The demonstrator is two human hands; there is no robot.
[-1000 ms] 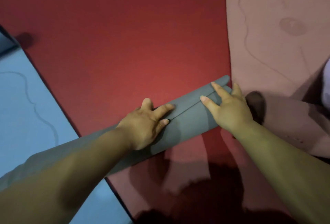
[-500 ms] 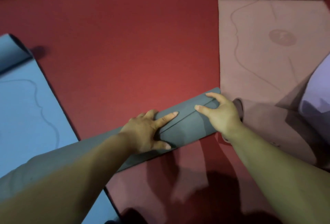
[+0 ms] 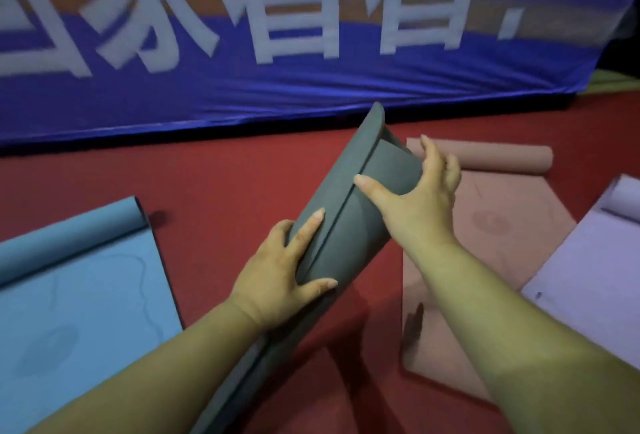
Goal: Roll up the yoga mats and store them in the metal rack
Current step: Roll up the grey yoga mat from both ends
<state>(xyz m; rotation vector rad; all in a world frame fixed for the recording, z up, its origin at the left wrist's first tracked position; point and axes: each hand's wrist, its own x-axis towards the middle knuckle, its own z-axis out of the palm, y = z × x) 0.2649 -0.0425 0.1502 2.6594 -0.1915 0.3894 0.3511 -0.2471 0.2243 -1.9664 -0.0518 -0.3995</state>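
Grey rolled yoga mat (image 3: 349, 222) tilted off red floor (image 3: 214, 191), left hand (image 3: 277, 281) gripping mid-roll, right hand (image 3: 419, 205) grasping upper end.

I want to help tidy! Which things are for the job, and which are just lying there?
For the job: rolled grey yoga mat, gripped by left hand and right hand; blue yoga mat; pink yoga mat; lilac yoga mat.
Just there: blue banner; red floor.

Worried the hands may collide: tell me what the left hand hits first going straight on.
Sliding up the grey mat, the left hand would likely meet the right hand first, gripping higher up.
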